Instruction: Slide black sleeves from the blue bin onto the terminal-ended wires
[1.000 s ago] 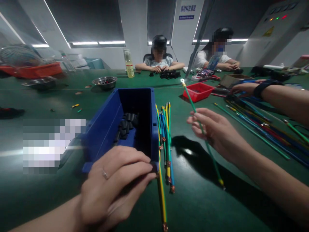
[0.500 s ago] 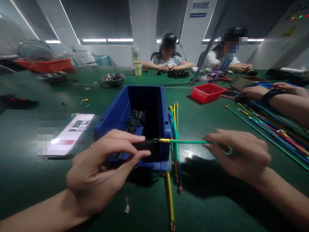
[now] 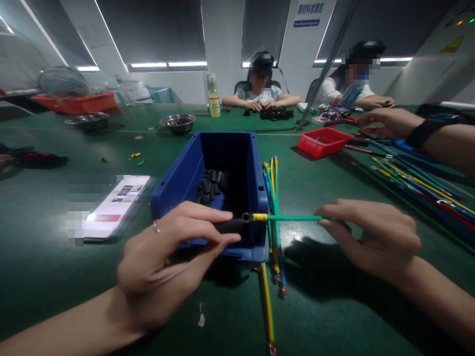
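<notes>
My left hand (image 3: 174, 257), with a ring on one finger, pinches a short black sleeve (image 3: 230, 226) over the front of a blue bin (image 3: 261, 207). Between the thumb and fingers of my right hand (image 3: 371, 232) is a green wire (image 3: 293, 218). Its yellow collar and metal ring terminal (image 3: 245, 217) point left, at the sleeve's open end. More black sleeves (image 3: 212, 187) lie inside the bin. Along the bin's right side rests a bundle of wires (image 3: 276, 222) with bare copper ends, and a yellow-green wire (image 3: 267, 306) lies nearer me.
A phone (image 3: 117, 207) lies left of the bin. Beyond are a metal bowl (image 3: 178, 123), a bottle (image 3: 214, 99) and a red tray (image 3: 324, 142). Another person's arm (image 3: 438, 131) reaches in from the right over a pile of wires (image 3: 419, 183). Two people sit across the table.
The view has shifted slightly, moving things right in the picture. My hands keep their holds, with the terminal still at the sleeve's end. The other person's arm has reached farther toward the red tray.
</notes>
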Demonstrator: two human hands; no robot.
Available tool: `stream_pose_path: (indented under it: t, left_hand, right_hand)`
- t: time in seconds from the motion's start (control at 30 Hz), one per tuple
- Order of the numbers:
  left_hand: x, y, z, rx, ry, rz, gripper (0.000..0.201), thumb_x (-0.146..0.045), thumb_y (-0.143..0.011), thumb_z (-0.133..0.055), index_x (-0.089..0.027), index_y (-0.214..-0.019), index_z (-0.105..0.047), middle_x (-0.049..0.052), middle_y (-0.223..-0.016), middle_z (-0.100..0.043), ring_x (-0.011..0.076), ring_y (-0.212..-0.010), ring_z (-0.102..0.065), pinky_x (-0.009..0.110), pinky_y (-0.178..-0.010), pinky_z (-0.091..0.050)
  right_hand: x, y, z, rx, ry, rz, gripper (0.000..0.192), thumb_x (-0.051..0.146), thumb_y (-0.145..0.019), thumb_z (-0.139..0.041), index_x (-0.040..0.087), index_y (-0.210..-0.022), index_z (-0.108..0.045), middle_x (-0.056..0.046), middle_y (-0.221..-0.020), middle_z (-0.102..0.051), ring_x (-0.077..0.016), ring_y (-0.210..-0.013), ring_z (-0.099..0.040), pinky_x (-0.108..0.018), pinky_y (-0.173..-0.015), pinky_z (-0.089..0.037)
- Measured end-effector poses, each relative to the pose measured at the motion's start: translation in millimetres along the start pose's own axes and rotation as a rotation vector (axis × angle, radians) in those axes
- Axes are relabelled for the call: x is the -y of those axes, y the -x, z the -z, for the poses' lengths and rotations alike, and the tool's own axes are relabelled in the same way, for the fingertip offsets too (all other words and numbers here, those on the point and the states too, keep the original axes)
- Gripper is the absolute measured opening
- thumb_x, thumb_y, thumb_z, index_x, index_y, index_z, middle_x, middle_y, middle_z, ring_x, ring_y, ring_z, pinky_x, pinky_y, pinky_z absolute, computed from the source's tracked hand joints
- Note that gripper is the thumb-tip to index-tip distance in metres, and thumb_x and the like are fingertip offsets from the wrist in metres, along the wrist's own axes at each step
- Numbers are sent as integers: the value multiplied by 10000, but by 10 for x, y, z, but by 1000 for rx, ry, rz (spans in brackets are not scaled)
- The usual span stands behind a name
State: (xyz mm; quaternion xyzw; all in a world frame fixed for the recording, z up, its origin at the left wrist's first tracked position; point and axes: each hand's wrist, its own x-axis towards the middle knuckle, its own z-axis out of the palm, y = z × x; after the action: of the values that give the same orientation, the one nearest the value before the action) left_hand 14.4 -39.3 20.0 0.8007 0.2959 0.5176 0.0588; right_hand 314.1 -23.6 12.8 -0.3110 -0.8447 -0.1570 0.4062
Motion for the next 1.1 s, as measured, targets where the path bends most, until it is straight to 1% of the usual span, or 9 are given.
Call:
stream_pose_path:
  t: [0.17, 0.37, 0.43, 0.53, 0.63, 0.7, 0.77, 0.83, 1.1]
  left_hand:
    - [-23, -22, -16, -24, -14, 39, 193, -82, -834, -759, -224, -920, -661, -2, -980, -742, 163, -876, -718, 326, -732, -616]
    - [-9, -20, -37, -16, 2, 41, 151, -108, -849, -746, -222, -900, -659, 4, -997, -751, 155, -875, -725, 277, -684, -620]
    - [-14, -11, -36, -24, 2, 52, 141, -115, -854, -741, -220, -905, -661, 1, -1010, -748, 140, -869, -721, 245, -652, -612]
    - [-29, -1, -36, -54, -24, 87, 141, -128, -843, -753, -222, -891, -660, -10, -1022, -740, 110, -817, -706, 188, -490, -536]
    - [-36, -1, -46, -58, -40, 87, 111, -158, -855, -747, -222, -861, -656, -15, -1002, -742, 95, -771, -699, 184, -353, -415]
    - [-32, 0, -55, -47, -38, 72, 97, -167, -865, -738, -222, -858, -659, -13, -993, -746, 112, -811, -709, 192, -433, -492]
    - [-29, 1, -58, -29, -31, 73, 107, -161, -854, -750, -224, -872, -665, -13, -1008, -747, 128, -859, -713, 218, -605, -588]
    - [-30, 0, -53, -11, -21, 85, 125, -158, -841, -765, -224, -885, -669, -13, -1030, -743, 127, -869, -707, 232, -699, -614]
    - [-45, -35, -45, 5, -43, 60, 138, -153, -846, -767, -221, -868, -649, -12, -995, -741, 116, -859, -709, 219, -688, -606]
  right_hand:
    - [6, -18, 24, 8, -22, -30, 143, 124, -894, -623, 260, -924, -593, 56, -572, -613, -103, -406, -528, -250, -399, -401]
    - [46, -31, 30, 38, -22, 44, 126, 112, -889, -619, 229, -936, -620, 38, -589, -626, -102, -454, -568, -247, -427, -390]
    - [52, -32, 38, 29, -14, 21, 131, 107, -897, -608, 229, -947, -614, 37, -589, -623, -98, -453, -556, -242, -440, -399]
    - [31, -28, 57, -16, 14, -18, 141, 101, -891, -615, 234, -936, -603, 44, -582, -611, -87, -435, -519, -230, -447, -401]
    - [-3, -11, 56, -6, 28, 31, 124, 111, -885, -631, 224, -929, -608, 47, -576, -598, -85, -432, -507, -228, -449, -387]
    - [-9, 3, 41, 31, 22, 57, 99, 120, -896, -619, 211, -934, -611, 41, -586, -601, -90, -452, -523, -232, -464, -389]
    - [-1, 15, 21, 54, 7, 65, 82, 125, -907, -603, 200, -938, -611, 38, -593, -604, -93, -470, -536, -233, -480, -393]
    - [9, 22, 11, 57, -9, 65, 74, 127, -907, -604, 193, -939, -612, 38, -595, -603, -93, -476, -539, -233, -484, -391]
    - [-21, 8, 55, 43, 1, 25, 105, 126, -894, -622, 226, -923, -638, 52, -583, -617, -92, -459, -554, -242, -452, -380]
